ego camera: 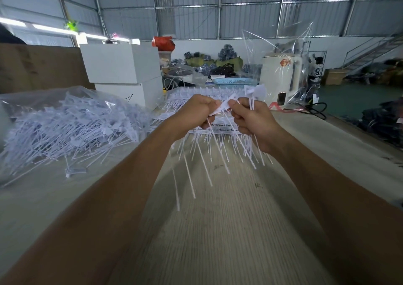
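Both hands are raised above a wooden table. My left hand pinches the flat white head of a plastic tag tie; its thin tail hangs down below the fist. My right hand grips a bunch of white tag ties, heads sticking up above the fist and tails fanning downward. The two hands almost touch at the thumbs. A large heap of loose white ties lies in an open clear plastic bag on the left of the table. A flat stack of ties still joined in rows lies behind the hands.
White boxes stand at the back left. A white appliance wrapped in clear plastic and a blue basket sit at the back right, with a black cable. The table's right edge drops to a green floor. A person stands far right.
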### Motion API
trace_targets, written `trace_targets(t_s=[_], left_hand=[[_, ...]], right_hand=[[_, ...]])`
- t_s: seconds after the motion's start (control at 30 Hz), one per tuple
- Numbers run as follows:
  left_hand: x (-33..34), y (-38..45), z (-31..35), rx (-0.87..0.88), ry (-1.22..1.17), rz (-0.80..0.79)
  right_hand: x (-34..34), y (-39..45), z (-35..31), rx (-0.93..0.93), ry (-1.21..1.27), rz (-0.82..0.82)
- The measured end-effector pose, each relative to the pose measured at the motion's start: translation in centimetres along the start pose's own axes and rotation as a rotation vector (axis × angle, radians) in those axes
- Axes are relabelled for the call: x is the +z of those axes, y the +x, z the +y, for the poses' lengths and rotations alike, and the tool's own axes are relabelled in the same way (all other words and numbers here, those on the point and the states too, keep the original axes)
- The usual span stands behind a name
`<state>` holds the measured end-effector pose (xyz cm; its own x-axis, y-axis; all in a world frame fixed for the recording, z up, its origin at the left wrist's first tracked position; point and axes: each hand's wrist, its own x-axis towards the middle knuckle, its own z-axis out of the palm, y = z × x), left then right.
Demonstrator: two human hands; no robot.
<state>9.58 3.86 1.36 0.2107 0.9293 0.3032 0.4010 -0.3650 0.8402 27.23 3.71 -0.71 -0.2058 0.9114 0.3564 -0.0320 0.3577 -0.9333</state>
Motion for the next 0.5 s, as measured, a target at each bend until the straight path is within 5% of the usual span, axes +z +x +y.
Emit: trace_targets(t_s=[0.2,0.5], left_hand=[[-0.9,0.3,-0.2,-0.081,-0.215,-0.056],[-1.3,0.5,-0.5,-0.143,-0.239,-0.158]], right_hand=[[0.3,-0.2,-0.3,-0.123,-0.03,-0.03],[-0.6,-0.4,0.1,-0.188,-0.216,-0.042]])
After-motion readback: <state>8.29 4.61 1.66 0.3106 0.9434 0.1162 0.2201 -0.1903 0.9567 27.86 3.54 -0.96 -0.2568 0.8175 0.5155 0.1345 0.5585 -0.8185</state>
